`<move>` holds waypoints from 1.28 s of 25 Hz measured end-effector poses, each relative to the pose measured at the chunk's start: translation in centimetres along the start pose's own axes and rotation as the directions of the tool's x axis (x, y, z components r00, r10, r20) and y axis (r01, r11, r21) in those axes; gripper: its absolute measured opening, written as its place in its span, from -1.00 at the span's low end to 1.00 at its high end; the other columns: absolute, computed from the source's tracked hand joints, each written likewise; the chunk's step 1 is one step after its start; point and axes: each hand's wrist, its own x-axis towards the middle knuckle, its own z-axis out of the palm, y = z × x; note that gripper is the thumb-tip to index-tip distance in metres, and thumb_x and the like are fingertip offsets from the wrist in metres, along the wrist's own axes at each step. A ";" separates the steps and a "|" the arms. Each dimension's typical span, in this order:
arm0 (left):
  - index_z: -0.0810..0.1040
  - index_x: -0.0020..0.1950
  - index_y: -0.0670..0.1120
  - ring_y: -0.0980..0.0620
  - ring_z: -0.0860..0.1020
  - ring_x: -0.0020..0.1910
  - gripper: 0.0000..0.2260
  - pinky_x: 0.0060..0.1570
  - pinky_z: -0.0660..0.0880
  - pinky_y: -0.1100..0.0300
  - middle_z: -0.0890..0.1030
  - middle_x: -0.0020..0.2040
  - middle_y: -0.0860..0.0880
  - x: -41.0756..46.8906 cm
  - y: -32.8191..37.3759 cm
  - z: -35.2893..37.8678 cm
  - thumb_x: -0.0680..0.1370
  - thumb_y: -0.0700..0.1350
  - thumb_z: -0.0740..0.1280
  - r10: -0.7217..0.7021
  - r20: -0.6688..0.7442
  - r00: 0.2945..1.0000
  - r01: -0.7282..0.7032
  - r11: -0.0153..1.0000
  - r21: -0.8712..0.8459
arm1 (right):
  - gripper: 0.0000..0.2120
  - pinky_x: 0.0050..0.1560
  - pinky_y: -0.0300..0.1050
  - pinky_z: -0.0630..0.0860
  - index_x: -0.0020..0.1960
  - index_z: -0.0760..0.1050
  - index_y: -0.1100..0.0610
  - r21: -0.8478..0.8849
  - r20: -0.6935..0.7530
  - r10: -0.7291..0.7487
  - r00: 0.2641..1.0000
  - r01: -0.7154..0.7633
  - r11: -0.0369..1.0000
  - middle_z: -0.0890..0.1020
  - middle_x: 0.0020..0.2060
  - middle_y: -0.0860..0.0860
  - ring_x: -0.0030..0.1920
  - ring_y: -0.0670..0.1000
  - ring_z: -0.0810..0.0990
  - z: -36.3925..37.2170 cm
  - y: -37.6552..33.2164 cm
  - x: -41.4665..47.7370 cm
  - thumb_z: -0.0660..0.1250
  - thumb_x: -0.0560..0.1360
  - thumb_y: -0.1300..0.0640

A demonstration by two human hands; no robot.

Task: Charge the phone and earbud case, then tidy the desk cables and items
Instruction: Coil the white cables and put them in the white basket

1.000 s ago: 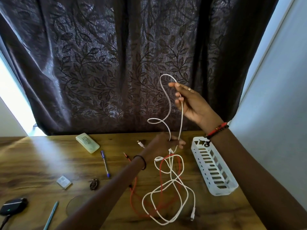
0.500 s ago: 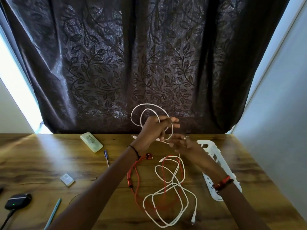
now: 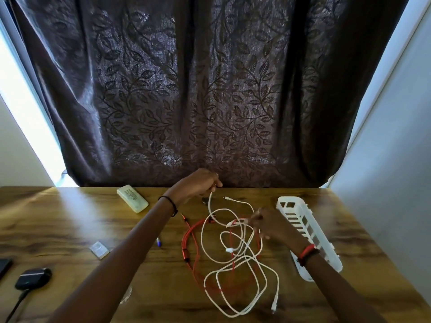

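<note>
A tangle of white cable (image 3: 242, 273) lies on the wooden desk (image 3: 58, 227), looped over a red cable (image 3: 190, 241). My left hand (image 3: 198, 185) is raised near the desk's back edge and pinches a strand of white cable that hangs down from it. Lower and to the right, my right hand (image 3: 270, 226) grips the white cable close to a plug. A dark earbud case (image 3: 33, 278) sits at the left with a black lead running from it. The dark corner of a flat device (image 3: 4, 266), possibly the phone, shows at the left edge.
A white slotted plastic tray (image 3: 310, 236) lies along the right side of the desk. A pale green case (image 3: 132, 198) sits at the back, a small white packet (image 3: 99, 249) at the left, and a blue pen tip (image 3: 158, 242) beside my left forearm. A dark curtain (image 3: 210, 89) hangs behind.
Both hands have come down from chest height toward the desk. The coil held by my left hand half a second ago has dropped out into a single hanging strand.
</note>
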 end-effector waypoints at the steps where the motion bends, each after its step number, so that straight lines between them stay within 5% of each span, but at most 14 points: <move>1: 0.60 0.08 -0.23 0.17 0.33 -0.48 -0.66 -0.56 0.23 0.40 0.42 -0.38 0.03 -0.2 0.0 -0.1 0.64 -0.06 0.09 0.012 0.033 0.999 -0.013 0.999 0.031 | -0.82 -0.14 -0.29 0.42 0.07 0.54 0.08 -0.057 -0.138 -0.039 0.990 0.031 0.998 0.63 -0.05 0.00 -0.10 -0.07 0.60 -0.5 -0.4 0.2 0.28 0.53 0.03; 3: 0.62 0.01 -0.12 0.20 0.30 -0.53 -0.69 -0.58 0.20 0.41 0.44 -0.36 0.07 -0.6 0.3 -0.4 0.62 0.01 0.15 0.049 0.092 0.995 -0.055 0.997 0.062 | -0.70 -0.04 -0.45 0.29 0.27 0.48 0.04 -0.126 -0.298 -0.282 0.912 0.256 0.958 0.55 0.01 -0.06 0.03 -0.13 0.52 -2.0 -2.7 0.1 0.26 0.55 0.12; 5: 0.60 -0.08 -0.09 0.24 0.33 -0.61 -0.73 -0.60 0.23 0.42 0.46 -0.36 0.06 -0.8 1.0 -0.5 0.60 0.03 0.19 0.093 0.146 0.985 -0.099 0.994 0.039 | -0.60 -0.10 -0.64 0.23 0.35 0.41 0.02 -0.164 -0.276 -0.499 0.822 0.471 0.867 0.50 -0.05 -0.10 -0.03 -0.20 0.44 -3.3 -5.4 -0.3 0.29 0.53 0.18; 8: 0.57 -0.09 -0.15 0.22 0.46 -0.59 -0.73 -0.56 0.40 0.41 0.50 -0.36 0.01 -1.4 2.3 -0.6 0.60 0.01 0.20 0.132 0.202 0.970 -0.120 0.990 -0.070 | -0.70 -0.05 -0.55 0.36 0.16 0.58 0.16 -0.202 -0.372 -0.628 0.683 0.601 0.773 0.68 -0.13 0.09 -0.14 -0.12 0.58 -4.0 -7.1 0.6 0.30 0.45 0.26; 10: 0.58 -0.01 -0.23 0.15 0.56 -0.52 -0.69 -0.45 0.50 0.37 0.54 -0.38 -0.03 -1.6 2.8 -1.5 0.61 -0.02 0.17 0.198 0.221 0.955 -0.163 0.972 -0.167 | -0.79 -0.08 -0.40 0.40 0.05 0.64 0.16 -0.112 -0.455 -0.553 0.698 0.572 0.813 0.71 -0.14 0.08 -0.15 -0.11 0.61 -4.7 -7.6 1.2 0.30 0.47 0.23; 14: 0.61 0.02 -0.10 0.09 0.62 -0.28 -0.71 -0.13 0.51 0.33 0.58 -0.39 0.04 -1.7 2.1 -3.9 0.61 -0.01 0.14 0.357 0.284 0.890 -0.301 0.927 -0.222 | -0.83 -0.23 -0.61 0.34 0.03 0.63 0.23 0.125 -0.539 -0.403 0.740 0.544 0.830 0.66 -0.18 0.01 -0.30 -0.46 0.52 -6.3 -8.7 1.5 0.28 0.52 0.25; 18: 0.61 0.13 -0.10 0.10 0.60 -0.08 -0.70 0.17 0.51 0.11 0.60 -0.21 0.04 -0.4 0.7 -3.8 0.57 -0.02 0.17 0.451 0.255 0.855 -0.217 0.759 -0.613 | -0.83 -0.33 -0.56 0.42 0.04 0.59 0.28 0.291 -0.556 -0.317 0.768 0.537 0.792 0.62 -0.25 0.06 -0.41 -0.38 0.54 -5.9 -9.9 2.3 0.25 0.55 0.25; 20: 0.60 0.17 -0.10 0.15 0.55 -0.24 -0.68 0.06 0.56 0.19 0.53 -0.28 0.06 0.2 0.6 -3.5 0.58 -0.01 0.15 0.465 0.219 0.858 -0.158 0.644 -0.749 | -0.82 -0.24 -0.34 0.59 0.02 0.56 0.30 0.409 -0.553 -0.240 0.798 0.511 0.756 0.63 -0.29 0.09 -0.37 -0.22 0.61 -5.5 -10.1 3.5 0.24 0.56 0.22; 22: 0.51 0.27 -0.15 0.20 0.38 -0.50 -0.65 -0.30 0.50 0.37 0.39 -0.42 0.09 0.8 0.8 -3.6 0.60 -0.03 0.11 0.479 0.218 0.850 -0.053 0.490 -0.870 | -0.75 -0.30 -0.25 0.60 0.09 0.54 0.33 0.481 -0.505 -0.192 0.842 0.459 0.747 0.60 -0.35 0.07 -0.39 -0.08 0.61 -5.0 -10.0 4.4 0.24 0.56 0.17; 24: 0.40 0.36 -0.21 0.18 0.31 -0.58 -0.62 -0.43 0.38 0.41 0.35 -0.46 0.10 1.4 1.1 -3.8 0.61 -0.06 0.09 0.517 0.185 0.835 0.000 0.337 -0.941 | -0.74 -0.42 -0.29 0.51 0.10 0.55 0.29 0.446 -0.466 -0.188 0.865 0.413 0.794 0.54 -0.40 0.03 -0.46 -0.05 0.53 -4.1 -10.0 4.6 0.21 0.58 0.13; 27: 0.32 0.41 -0.25 0.19 0.39 -0.51 -0.61 -0.32 0.49 0.39 0.43 -0.39 0.11 2.5 1.1 -4.0 0.61 -0.13 0.11 0.515 0.088 0.853 -0.043 0.238 -0.970 | -0.75 -0.36 -0.26 0.40 0.13 0.55 0.20 0.174 -0.448 -0.299 0.842 0.411 0.895 0.50 -0.40 0.01 -0.44 -0.10 0.45 -2.6 -10.4 3.5 0.16 0.60 0.12; 30: 0.35 0.38 -0.27 0.17 0.62 -0.22 -0.65 -0.04 0.58 0.29 0.64 -0.16 0.06 3.4 1.1 -3.4 0.62 -0.17 0.13 0.486 -0.030 0.874 -0.176 0.258 -0.950 | -0.71 -0.03 -0.11 0.53 0.22 0.48 0.12 0.023 -0.341 -0.317 0.885 0.345 0.938 0.61 -0.18 0.09 -0.13 0.01 0.60 -1.8 -11.1 2.2 0.15 0.60 0.03; 32: 0.38 0.35 -0.26 0.04 0.62 0.08 -0.68 0.11 0.55 0.23 0.66 0.08 -0.07 3.7 1.2 -2.8 0.63 -0.16 0.11 0.482 -0.085 0.872 -0.277 0.342 -0.898 | -0.70 -0.02 -0.04 0.53 0.14 0.47 0.13 -0.108 -0.288 -0.307 0.907 0.288 0.952 0.61 -0.06 0.10 -0.02 0.09 0.59 -1.9 -11.9 0.9 0.13 0.59 -0.04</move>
